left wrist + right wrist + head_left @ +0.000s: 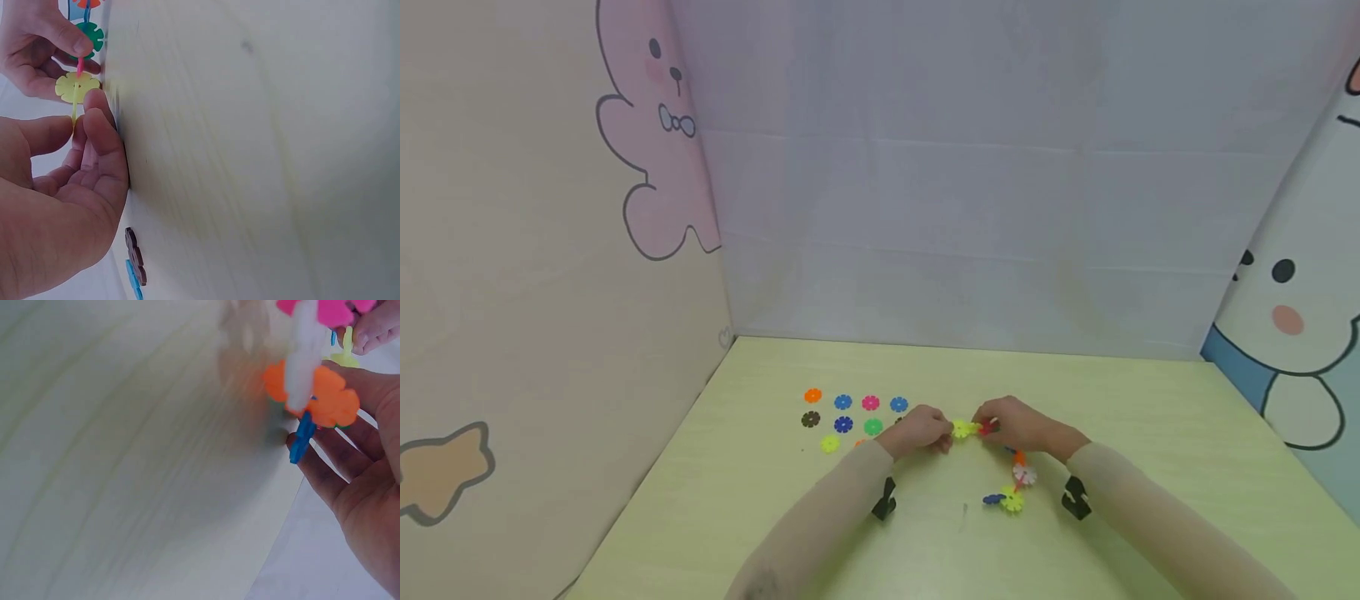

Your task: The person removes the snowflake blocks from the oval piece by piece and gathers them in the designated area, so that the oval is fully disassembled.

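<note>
Yellow snowflake disc (pixel 75 109), apparently being slotted, is pinched by left grip (pixel 922 427), disc chain (pixel 1025 474) held opposite by right grip (pixel 1017 424); firm pressing seems needed.

right hand (pixel 369 481) at three o'clock, fingers partly behind a chain of flower discs (pixel 328 387): orange disc (pixel 337 400) at two, white disc (pixel 301 359) before it, blue disc (pixel 302 440) below, pink disc (pixel 332 311) at one. beyond, the left hand (pixel 378 328) holds a yellow disc (pixel 348 340).

Loose discs (pixel 843 425) lie in rows on the table (pixel 685 500), left of the disc chain (pixel 1012 501).
</note>
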The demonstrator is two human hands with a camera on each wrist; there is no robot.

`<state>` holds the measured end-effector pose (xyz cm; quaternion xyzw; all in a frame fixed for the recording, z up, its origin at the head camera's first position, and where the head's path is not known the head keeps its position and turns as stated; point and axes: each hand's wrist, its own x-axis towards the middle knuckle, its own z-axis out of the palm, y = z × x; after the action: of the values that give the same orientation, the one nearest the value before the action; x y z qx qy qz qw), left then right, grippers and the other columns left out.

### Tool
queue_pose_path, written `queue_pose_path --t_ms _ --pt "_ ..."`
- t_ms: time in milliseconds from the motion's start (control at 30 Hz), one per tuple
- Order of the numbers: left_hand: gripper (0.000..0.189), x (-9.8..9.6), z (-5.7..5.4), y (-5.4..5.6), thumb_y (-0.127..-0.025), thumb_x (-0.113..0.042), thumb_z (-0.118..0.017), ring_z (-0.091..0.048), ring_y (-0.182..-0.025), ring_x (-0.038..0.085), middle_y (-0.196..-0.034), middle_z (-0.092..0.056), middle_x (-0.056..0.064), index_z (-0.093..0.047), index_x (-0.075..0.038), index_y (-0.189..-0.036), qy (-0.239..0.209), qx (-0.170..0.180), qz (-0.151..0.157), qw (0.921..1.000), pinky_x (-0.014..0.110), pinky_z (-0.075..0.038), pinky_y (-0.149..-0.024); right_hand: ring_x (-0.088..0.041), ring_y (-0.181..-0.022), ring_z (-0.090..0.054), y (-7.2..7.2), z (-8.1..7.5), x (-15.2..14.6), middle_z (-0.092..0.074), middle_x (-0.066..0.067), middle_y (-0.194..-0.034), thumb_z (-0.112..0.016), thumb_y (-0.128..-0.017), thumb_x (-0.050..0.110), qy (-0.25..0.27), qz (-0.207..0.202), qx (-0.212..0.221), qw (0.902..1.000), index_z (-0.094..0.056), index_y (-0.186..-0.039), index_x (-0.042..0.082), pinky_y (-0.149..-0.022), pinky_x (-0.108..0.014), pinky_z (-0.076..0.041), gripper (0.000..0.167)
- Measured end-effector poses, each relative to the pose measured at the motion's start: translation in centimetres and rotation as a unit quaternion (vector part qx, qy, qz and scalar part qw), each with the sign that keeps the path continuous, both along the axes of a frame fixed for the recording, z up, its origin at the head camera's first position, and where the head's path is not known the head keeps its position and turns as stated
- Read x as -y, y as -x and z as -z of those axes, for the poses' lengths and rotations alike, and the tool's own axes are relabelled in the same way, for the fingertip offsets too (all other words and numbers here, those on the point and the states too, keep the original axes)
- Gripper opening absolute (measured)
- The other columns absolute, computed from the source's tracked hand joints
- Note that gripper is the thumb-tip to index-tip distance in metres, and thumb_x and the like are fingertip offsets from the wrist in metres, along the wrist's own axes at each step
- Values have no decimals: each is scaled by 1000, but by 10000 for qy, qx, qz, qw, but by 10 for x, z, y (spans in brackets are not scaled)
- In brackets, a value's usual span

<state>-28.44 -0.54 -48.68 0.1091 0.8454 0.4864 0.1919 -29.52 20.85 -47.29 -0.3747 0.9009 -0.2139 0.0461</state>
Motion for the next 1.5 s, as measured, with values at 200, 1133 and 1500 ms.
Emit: queue_pose_path --t_ms 200,1133,1500 --pt "15 0 -2 1 -94 -12 -54 -57 -63 12 -71 -63 4 -63 -1 -87 -100 26 -55 9999 23 -46 -62 -17 -91 -62 1 -1 1 -65 3 -94 -70 -84 7 -16 68 98 9999 -68 -99 9 -79 -35 -52 15" --pt "15 -10 0 11 -89 -12 -63 -53 -68 12 -79 -62 3 -65 1 -96 -263 -129 -290 9991 22 -42 -60 -12 -84 -62 3 1 1 -67 4 -92 -72 -84 10 43 -235 -150 9996 -69 -99 9 -76 -33 -52 15" --pt "10 -17 4 12 -85 -9 -65 -52 -69 13 -78 -60 1 -68 -2 -91 110 -336 -764 9965 22 -42 -58 -16 -84 -64 1 -1 1 -69 -1 -94 -71 -83 7 132 -376 -193 9990 -69 -99 6 -75 -36 -53 16"
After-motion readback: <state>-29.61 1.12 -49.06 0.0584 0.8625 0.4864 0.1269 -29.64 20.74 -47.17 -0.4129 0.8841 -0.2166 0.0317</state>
